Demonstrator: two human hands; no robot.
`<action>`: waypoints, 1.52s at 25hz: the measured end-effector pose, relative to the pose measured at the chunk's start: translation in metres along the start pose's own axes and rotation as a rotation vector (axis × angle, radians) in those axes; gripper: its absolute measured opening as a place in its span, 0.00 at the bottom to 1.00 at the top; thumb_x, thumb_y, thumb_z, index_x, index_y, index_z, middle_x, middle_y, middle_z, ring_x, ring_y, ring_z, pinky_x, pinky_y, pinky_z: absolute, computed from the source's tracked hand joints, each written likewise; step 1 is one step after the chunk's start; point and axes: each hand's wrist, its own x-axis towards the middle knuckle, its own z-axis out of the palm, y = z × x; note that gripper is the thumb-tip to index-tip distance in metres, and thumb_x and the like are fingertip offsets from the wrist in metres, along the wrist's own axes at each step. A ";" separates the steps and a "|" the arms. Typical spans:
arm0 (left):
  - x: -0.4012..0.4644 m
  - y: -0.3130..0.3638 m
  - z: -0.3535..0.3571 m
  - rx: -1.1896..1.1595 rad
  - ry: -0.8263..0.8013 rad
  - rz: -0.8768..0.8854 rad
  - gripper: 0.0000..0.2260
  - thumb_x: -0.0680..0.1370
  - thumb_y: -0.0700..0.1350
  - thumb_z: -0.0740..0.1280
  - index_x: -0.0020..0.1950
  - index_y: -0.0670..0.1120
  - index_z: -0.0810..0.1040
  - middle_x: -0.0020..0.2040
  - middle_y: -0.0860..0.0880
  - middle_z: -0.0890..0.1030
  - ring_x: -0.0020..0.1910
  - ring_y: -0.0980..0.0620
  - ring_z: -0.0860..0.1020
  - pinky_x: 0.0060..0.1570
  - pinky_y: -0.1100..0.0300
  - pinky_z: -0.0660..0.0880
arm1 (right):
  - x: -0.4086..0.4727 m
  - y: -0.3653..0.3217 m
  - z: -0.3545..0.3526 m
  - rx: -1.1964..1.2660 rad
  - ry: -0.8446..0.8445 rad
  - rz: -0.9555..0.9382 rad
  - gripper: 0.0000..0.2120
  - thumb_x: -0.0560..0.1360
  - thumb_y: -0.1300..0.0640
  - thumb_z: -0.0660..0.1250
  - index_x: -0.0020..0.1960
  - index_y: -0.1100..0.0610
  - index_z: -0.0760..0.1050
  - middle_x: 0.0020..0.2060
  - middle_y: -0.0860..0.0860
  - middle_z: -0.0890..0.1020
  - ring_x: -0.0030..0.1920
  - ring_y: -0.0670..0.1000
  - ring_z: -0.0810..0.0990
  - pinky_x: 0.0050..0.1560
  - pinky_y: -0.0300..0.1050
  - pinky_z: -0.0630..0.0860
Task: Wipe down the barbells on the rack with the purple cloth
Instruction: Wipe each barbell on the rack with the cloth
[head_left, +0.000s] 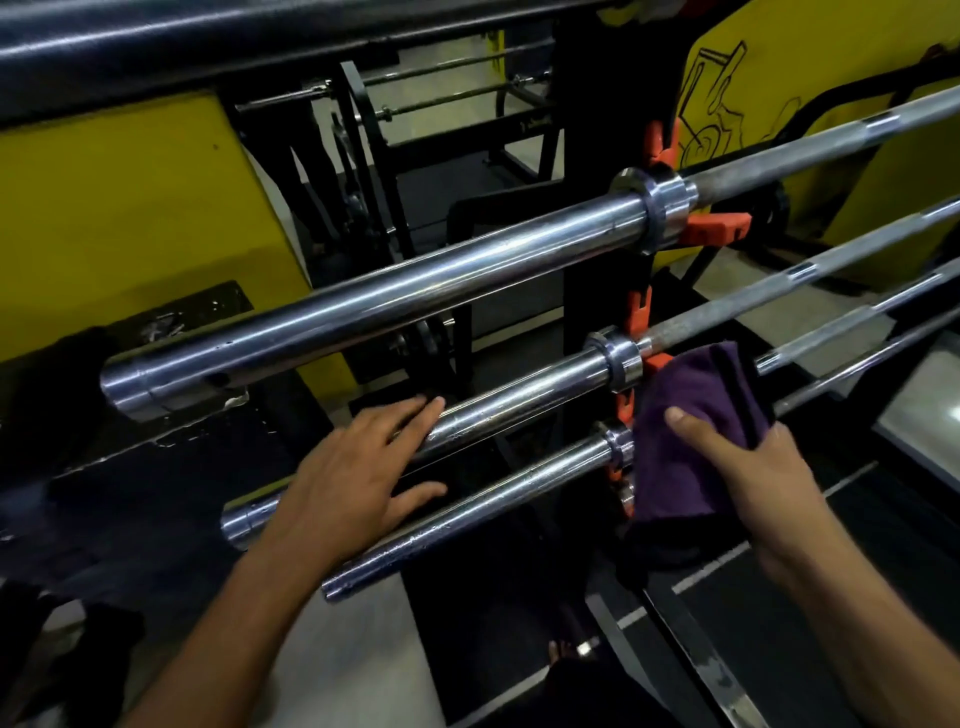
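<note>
Three chrome barbells lie stacked on orange rack hooks (714, 226), their sleeves pointing toward the lower left. The top barbell (395, 296) is the thickest in view. My left hand (353, 483) rests with straight fingers on the sleeve of the middle barbell (519, 402). The lowest barbell (467, 512) runs just under that hand. My right hand (737, 467) grips the purple cloth (691, 436), holding it beside the collars of the middle and lowest barbells, near the rack upright. The cloth hides part of the lowest bar's shaft.
Thin bar shafts (831, 270) stretch away to the upper right. Yellow padded panels (130, 218) stand at left and at the upper right behind the rack. A black frame (467, 130) with more bars sits behind. Grey floor with dark mats lies below.
</note>
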 end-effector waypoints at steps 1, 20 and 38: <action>-0.006 -0.008 0.005 0.073 -0.069 0.010 0.39 0.75 0.67 0.64 0.81 0.51 0.57 0.71 0.46 0.72 0.60 0.46 0.77 0.47 0.52 0.80 | 0.004 0.000 0.005 0.055 0.034 -0.012 0.13 0.67 0.51 0.76 0.49 0.53 0.81 0.44 0.50 0.87 0.45 0.51 0.87 0.46 0.46 0.81; -0.003 -0.033 0.002 -0.048 -0.208 0.361 0.27 0.86 0.48 0.55 0.83 0.46 0.50 0.83 0.49 0.49 0.81 0.51 0.51 0.75 0.50 0.64 | 0.102 0.036 0.092 -1.385 -0.050 -0.914 0.28 0.73 0.31 0.61 0.61 0.50 0.77 0.57 0.51 0.79 0.66 0.60 0.73 0.72 0.67 0.57; -0.001 -0.034 -0.003 -0.177 -0.261 0.286 0.40 0.76 0.32 0.68 0.82 0.50 0.52 0.82 0.54 0.52 0.80 0.55 0.54 0.74 0.53 0.65 | 0.148 -0.024 0.145 -1.417 -0.756 -0.206 0.35 0.73 0.27 0.54 0.59 0.54 0.81 0.60 0.58 0.83 0.57 0.59 0.82 0.54 0.47 0.73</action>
